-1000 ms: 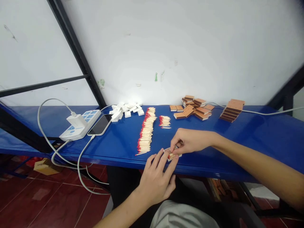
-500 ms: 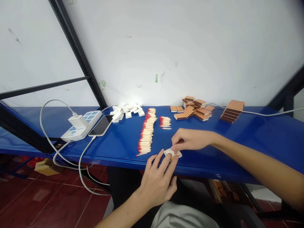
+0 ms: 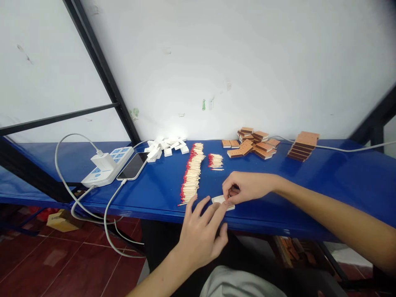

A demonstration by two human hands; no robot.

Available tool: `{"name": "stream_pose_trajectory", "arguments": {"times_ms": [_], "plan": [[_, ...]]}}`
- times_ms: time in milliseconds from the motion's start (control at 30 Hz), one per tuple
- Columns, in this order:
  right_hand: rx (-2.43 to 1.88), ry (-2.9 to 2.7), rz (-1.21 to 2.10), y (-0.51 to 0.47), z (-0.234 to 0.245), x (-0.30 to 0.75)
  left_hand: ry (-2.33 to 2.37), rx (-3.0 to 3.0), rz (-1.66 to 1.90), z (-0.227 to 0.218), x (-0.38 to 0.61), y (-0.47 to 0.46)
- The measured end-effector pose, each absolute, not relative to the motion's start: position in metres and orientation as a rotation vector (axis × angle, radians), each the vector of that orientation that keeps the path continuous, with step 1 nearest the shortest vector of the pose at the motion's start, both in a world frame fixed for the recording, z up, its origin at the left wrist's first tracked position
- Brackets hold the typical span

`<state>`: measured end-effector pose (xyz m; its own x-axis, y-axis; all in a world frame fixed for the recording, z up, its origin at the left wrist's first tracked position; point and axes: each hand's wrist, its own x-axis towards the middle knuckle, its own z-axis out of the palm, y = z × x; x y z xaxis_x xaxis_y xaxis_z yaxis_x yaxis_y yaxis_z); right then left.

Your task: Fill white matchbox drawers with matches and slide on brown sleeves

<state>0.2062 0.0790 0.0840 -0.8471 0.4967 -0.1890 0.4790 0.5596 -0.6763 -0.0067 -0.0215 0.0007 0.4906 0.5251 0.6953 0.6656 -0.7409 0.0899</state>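
A small white matchbox tray (image 3: 218, 199) lies near the front edge of the blue table, partly covered by fingers. My right hand (image 3: 249, 186) is closed in a pinch over the tray's right part; what sits between the fingertips is hidden. From the front left, my left hand (image 3: 201, 233) reaches in with fingers spread, its forefinger tip by the tray and the right fingertips. Just left of the tray runs a long row of red-tipped matches (image 3: 192, 173). A smaller bunch of matches (image 3: 215, 161) lies beyond the tray.
White trays (image 3: 165, 146) are heaped at the back. Brown matchboxes (image 3: 258, 144) form a pile, with a leaning stack (image 3: 303, 146) farther right. A phone (image 3: 133, 166) on a cable and a power strip (image 3: 107, 171) occupy the left side of the blue table (image 3: 334, 181).
My left hand has shifted slightly left, its fingers easing back and uncovering more of the tray. My right hand keeps its pinch over the tray, slightly lower.
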Motion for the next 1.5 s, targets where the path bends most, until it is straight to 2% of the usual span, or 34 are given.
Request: {"name": "stream_pose_trajectory", "arguments": {"times_ms": [367, 600, 667, 833, 1000, 1200, 1500], "plan": [[-0.787, -2.723, 0.989, 0.073, 0.078, 0.2, -1.054, -2.587, -1.26, 0.0, -0.014, -0.012], [-0.791, -2.471, 1.141, 0.076, 0.069, 0.194, -1.042, -2.643, -1.355, 0.0, -0.015, -0.012], [-0.875, -2.357, 1.029, 0.082, 0.063, 0.194, -1.023, -2.624, -1.329, 0.0, -0.015, -0.011], [-1.158, -2.378, 0.363, 0.105, 0.048, 0.205, -0.952, -2.622, -1.231, -0.001, -0.017, -0.011], [-1.337, -2.34, 0.229, 0.121, 0.039, 0.214, -0.93, -2.627, -1.232, -0.004, -0.018, -0.01], [-1.318, -2.348, 0.182, 0.123, 0.036, 0.211, -0.865, -2.578, -1.263, -0.006, -0.018, -0.008], [-1.302, -2.34, 0.289, 0.125, 0.035, 0.213, -0.823, -2.547, -1.222, -0.009, -0.019, -0.007]]}}
